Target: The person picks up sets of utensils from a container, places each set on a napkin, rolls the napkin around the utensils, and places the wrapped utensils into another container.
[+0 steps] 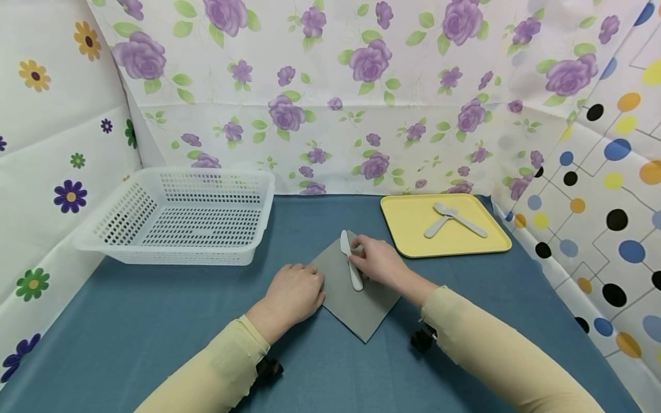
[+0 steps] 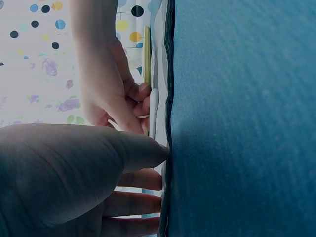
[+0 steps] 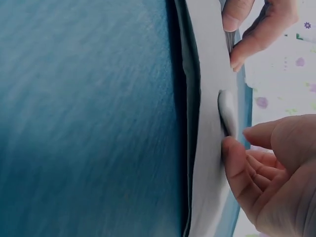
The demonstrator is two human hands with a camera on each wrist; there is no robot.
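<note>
A grey folded napkin (image 1: 356, 310) lies with a corner toward me, its layered edge (image 3: 193, 98) showing in the right wrist view. On top of it rests a light grey table knife (image 1: 355, 278), blade pointing away. My right hand (image 1: 379, 261) pinches the knife near its middle between thumb and curled index finger (image 3: 236, 160). At the napkin's left side, my left hand (image 1: 294, 292) holds the edge, thumb (image 2: 148, 152) at the border and the other fingers over the cloth. Part of the knife is hidden behind the right fingers.
A yellow tray (image 1: 408, 241) at the back right bears a crossed fork (image 1: 467, 225) and spoon (image 1: 436, 228). At the back left stands a white perforated basket (image 1: 181, 255). Blue cloth (image 1: 181, 321) covers the table, with patterned curtains (image 1: 330, 149) around it.
</note>
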